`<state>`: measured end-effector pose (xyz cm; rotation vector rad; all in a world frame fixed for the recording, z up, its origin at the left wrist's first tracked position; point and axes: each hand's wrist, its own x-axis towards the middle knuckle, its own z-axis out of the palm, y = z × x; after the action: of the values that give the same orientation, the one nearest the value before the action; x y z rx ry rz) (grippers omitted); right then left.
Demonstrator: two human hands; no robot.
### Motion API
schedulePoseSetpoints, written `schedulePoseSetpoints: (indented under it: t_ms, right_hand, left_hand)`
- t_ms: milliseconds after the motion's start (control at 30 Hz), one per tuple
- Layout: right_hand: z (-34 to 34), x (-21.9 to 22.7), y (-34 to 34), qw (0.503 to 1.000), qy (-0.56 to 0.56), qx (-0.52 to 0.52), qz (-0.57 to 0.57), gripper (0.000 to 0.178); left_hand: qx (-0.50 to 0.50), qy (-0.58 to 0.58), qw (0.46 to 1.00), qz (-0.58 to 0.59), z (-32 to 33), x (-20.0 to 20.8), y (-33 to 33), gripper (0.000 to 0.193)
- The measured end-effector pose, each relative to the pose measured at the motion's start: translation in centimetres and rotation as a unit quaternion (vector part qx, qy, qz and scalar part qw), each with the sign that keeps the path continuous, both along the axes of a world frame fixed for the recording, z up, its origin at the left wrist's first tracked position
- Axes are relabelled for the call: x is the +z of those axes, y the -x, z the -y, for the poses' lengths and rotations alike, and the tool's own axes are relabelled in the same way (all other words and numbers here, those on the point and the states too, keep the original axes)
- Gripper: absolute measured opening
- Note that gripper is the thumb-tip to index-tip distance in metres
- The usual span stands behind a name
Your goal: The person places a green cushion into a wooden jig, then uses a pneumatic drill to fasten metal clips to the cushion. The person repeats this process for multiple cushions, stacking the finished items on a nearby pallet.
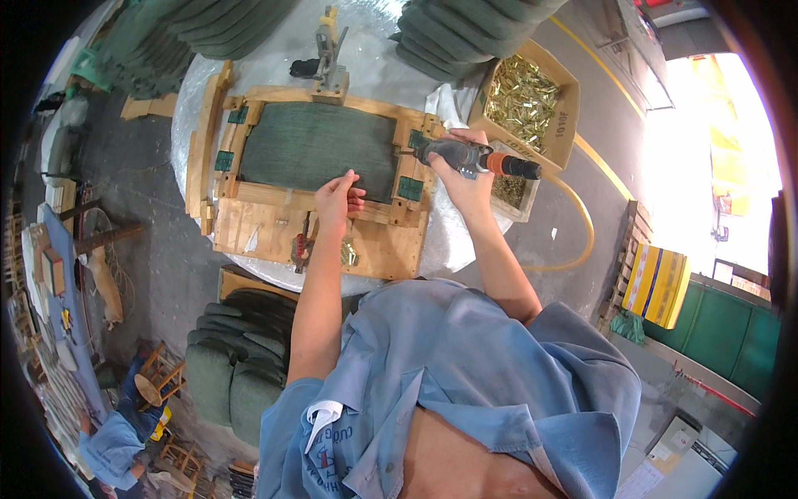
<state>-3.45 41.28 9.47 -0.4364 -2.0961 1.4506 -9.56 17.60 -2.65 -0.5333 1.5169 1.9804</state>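
A dark green padded cushion (320,141) lies inside a wooden frame (287,196) on a table wrapped in clear plastic. My right hand (465,179) grips a grey power screwdriver (453,154) with an orange and black end. Its tip points left at the frame's right rail, beside a green block (410,188); whether it touches is unclear. Over the cushion's near edge is my left hand (337,198), its fingers curled and thumb and forefinger pinched together. Anything between them is too small to make out.
A cardboard box (567,125) of brass-coloured metal pieces stands at the right, near a yellow hose (590,224). A toggle clamp (331,58) sits behind the frame. A red-handled tool (301,245) lies in front. Green cushions (233,358) are stacked lower left; another person (116,445) is beyond.
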Motion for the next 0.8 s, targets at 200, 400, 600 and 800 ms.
schedulePoseSetpoints:
  t_ms: [200, 400, 600, 800]
  right_hand:
    - [1.3, 1.3, 0.2, 0.999, -0.035, 0.013, 0.006, 0.046]
    - [0.7, 1.5, 1.5, 0.999, -0.021, 0.026, 0.022, 0.044]
    - [0.6, 3.3, 3.2, 0.985, -0.079, 0.052, 0.141, 0.039]
    - [1.5, 3.0, 3.9, 0.980, -0.139, 0.078, 0.120, 0.041]
  left_hand:
    - [-0.004, -0.012, 1.000, -0.004, 0.1, -0.5, 0.0, 0.035]
    - [-0.004, -0.020, 1.000, -0.008, 0.1, -0.7, 0.0, 0.035]
    - [-0.005, -0.021, 1.000, -0.013, 0.3, -1.1, -0.1, 0.034]
    - [-0.003, -0.024, 1.000, -0.007, 0.1, -0.7, -0.1, 0.036]
